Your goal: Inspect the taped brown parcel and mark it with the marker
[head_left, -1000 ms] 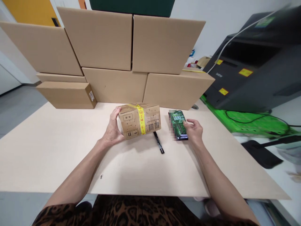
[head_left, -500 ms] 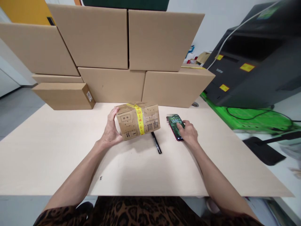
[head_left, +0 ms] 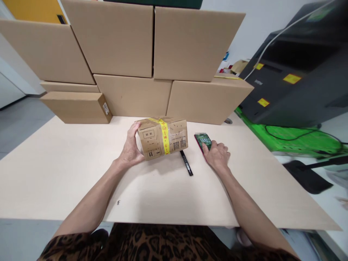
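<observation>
My left hand grips the left end of a small cardboard box, thumb low and fingers up at its top edge. The box is tilted, its printed side with a yellow tape band facing me. Under its right end a black marker pen lies on the table, its far end hidden by the box. My right hand is closed over the lower part of a smartphone, thumb across the screen and fingers curled by the right edge. The lit screen shows a clock on a green picture.
Large cardboard boxes are stacked along the table's far side. A flatter carton stands at the back left. To the right are a dark printer, a green surface and a black flat stand.
My right hand has slid over the phone's lower part, which now shows less of its screen. The box stays tilted in my left hand. The whole view has shifted slightly.
</observation>
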`<control>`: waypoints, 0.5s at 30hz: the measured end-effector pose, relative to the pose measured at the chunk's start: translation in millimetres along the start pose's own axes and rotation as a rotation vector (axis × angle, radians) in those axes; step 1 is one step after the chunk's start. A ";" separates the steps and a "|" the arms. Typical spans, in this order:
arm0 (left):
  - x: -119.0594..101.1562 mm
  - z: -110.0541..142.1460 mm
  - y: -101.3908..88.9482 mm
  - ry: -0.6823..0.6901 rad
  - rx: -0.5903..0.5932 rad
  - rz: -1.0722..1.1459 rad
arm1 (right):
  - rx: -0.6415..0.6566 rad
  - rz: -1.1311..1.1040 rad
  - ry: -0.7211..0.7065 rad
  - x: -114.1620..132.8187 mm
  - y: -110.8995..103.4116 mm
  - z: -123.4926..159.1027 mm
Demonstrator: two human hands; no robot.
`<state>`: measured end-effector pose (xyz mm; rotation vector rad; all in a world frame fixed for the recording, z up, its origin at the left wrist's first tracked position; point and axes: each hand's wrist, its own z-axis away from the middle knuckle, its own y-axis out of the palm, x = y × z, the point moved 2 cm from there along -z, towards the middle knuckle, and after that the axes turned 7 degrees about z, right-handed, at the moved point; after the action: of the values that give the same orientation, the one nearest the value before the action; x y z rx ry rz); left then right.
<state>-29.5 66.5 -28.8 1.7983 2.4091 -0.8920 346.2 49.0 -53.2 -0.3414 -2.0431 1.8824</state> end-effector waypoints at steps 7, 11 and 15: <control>1.9 1.3 1.0 0.006 -0.016 0.022 | -0.095 -0.091 -0.086 -5.7 2.6 2.2; 3.2 4.4 0.1 -0.080 -0.052 0.040 | -0.259 -0.437 -0.437 5.7 2.8 3.3; -4.9 1.7 -0.8 -0.090 -0.027 0.108 | -0.171 -0.651 -0.771 34.0 -3.2 11.0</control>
<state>-29.0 61.2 -28.3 1.8180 2.2360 -0.9049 310.9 52.3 -47.8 1.0460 -2.3386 1.5262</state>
